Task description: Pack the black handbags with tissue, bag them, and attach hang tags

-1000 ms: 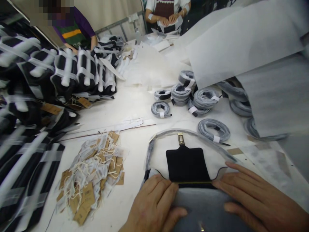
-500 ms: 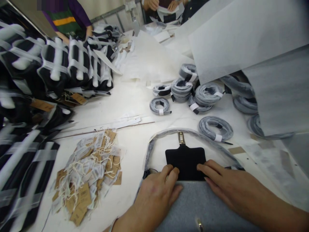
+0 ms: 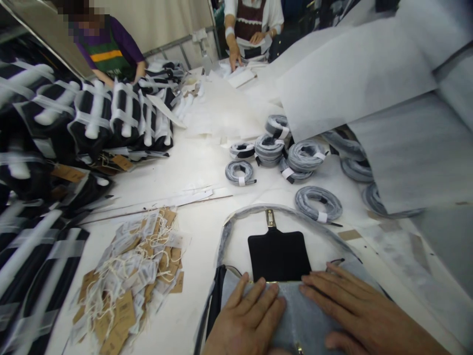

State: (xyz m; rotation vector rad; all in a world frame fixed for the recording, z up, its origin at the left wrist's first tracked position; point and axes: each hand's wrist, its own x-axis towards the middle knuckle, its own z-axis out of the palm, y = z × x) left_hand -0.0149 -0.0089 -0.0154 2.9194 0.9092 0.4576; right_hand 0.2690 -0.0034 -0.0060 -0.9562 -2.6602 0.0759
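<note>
A handbag [image 3: 291,313] lies before me, its front covered by grey wrapping. Its black flap [image 3: 279,256] with a gold clasp plate [image 3: 271,218] points away from me, inside the arch of the wrapped handle [image 3: 236,217]. My left hand [image 3: 246,315] lies flat on the bag's left side, fingers stretched toward the zipper at the flap's base. On the right side my right hand [image 3: 354,305] rests flat with its fingers extended. Between the hands, near the bottom edge, a gold fitting [image 3: 298,348] shows.
Left of the bag is a heap of tags with strings [image 3: 125,281]. Wrapped black bags [image 3: 92,113] are stacked at far left. Coiled wrapped straps [image 3: 318,203] lie beyond the handle. Large paper sheets [image 3: 354,74] hang over the right. Two people [image 3: 253,24] stand across the table.
Both hands have let go of the black flap's edges and moved toward me, flattening onto the grey covering. The zipper at the flap's base now shows. The camera view has tilted up slightly.
</note>
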